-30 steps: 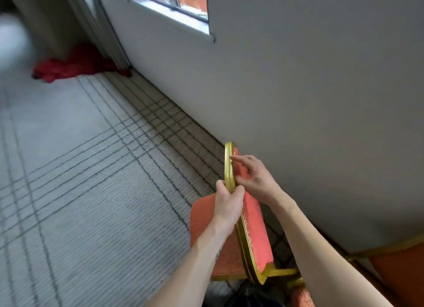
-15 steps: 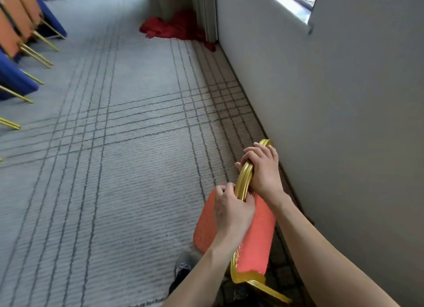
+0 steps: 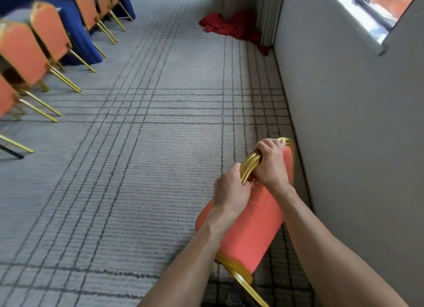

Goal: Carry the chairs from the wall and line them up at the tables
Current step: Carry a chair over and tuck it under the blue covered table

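An orange-padded chair (image 3: 252, 228) with a gold frame is tipped toward me at the lower right, close to the grey wall. My left hand (image 3: 229, 192) grips the gold top rail of its backrest from the left. My right hand (image 3: 270, 162) is curled round the same rail a little farther along. The chair's seat and legs are mostly hidden below the frame. A row of matching orange chairs (image 3: 49, 31) stands at the upper left against tables draped in blue cloth (image 3: 75, 31).
Grey carpet with dark grid lines (image 3: 149, 146) stretches between the wall and the chair row. A heap of red cloth (image 3: 231, 26) lies by a curtain in the far corner. The grey wall (image 3: 355, 146) with a window sill runs along the right.
My view has swung left, away from the wall, bringing the chair row and blue tables into sight. The chair has swung round with me. My right hand has gone from resting on the backrest to gripping the rail.
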{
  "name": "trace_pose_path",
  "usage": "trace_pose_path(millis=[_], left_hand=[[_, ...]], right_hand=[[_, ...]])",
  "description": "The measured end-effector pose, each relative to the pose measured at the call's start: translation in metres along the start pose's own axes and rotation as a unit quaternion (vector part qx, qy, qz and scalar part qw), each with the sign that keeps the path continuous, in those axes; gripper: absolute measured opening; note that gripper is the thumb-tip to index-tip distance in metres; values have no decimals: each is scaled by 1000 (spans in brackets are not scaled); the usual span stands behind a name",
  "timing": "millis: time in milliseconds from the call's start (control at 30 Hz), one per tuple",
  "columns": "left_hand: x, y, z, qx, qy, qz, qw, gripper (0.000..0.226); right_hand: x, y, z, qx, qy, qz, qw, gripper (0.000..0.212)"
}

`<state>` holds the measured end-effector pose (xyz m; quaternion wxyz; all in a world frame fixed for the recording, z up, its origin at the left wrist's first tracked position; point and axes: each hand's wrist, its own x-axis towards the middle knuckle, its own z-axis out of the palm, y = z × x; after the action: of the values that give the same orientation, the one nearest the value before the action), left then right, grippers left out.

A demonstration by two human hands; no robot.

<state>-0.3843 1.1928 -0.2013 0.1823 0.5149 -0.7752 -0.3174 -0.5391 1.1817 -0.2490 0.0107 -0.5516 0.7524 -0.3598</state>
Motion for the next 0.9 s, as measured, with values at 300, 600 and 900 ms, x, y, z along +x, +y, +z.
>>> trace_pose_path(millis=[300,600,900], left_hand=[[49,-37,-66,100,43,35,993,14],[89,-111,-109,88,110,12,990,37],[125,-190,-142,130,92,-17,987,37]], right_hand=[[43,-60,21,-49,62,-66,995,7],[52,-105,84,-36,-7,-110,993,22],[58,-147,166,-18,-67,-80,994,27]])
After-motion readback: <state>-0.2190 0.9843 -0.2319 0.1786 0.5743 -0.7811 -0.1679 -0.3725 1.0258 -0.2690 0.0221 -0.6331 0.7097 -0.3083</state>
